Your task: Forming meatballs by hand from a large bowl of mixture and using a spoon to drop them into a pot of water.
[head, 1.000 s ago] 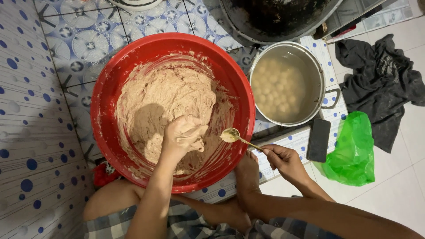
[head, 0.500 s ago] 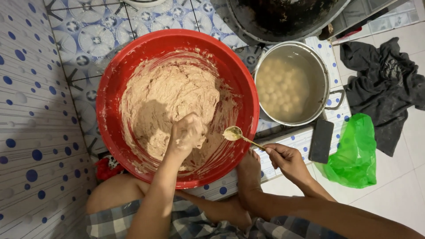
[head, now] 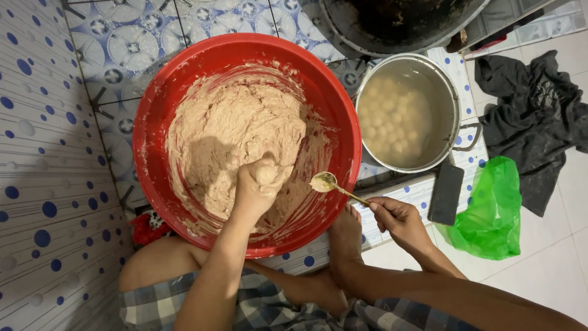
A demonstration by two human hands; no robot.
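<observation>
Fingers of the left hand [head: 262, 179] are curled shut around a lump of pale pinkish-brown paste [head: 236, 138], with a rounded bulge of it squeezed out at the top of the fist. That hand is sunk into the near side of the mass, which is heaped in a large red plastic basin [head: 153, 116] and smeared up the basin's inner walls. Fingers of the right hand [head: 398, 219] are pinched closed on the handle of a golden metal spoon [head: 331, 186], whose bowl is held over the basin's right rim, just beside the fist but apart from it; a little paste is seen in the spoon's bowl.

Just to the right of the basin, a steel pot [head: 453, 104] is set on the floor, filled with cloudy water in which many pale round balls [head: 392, 122] are sunk. Above it, part of a big blackened pan [head: 343, 37] is cut by the frame's edge. Near the pot's lower right, a dark flat rectangular object [head: 445, 194] is laid, with a green plastic bag [head: 493, 211] just beside it and a crumpled dark cloth [head: 533, 116] further right. A bare foot [head: 346, 236] is rested against the basin's near right edge, on blue-patterned floor tiles [head: 122, 49]. A blue-dotted tiled wall [head: 43, 184] is seen at the left.
</observation>
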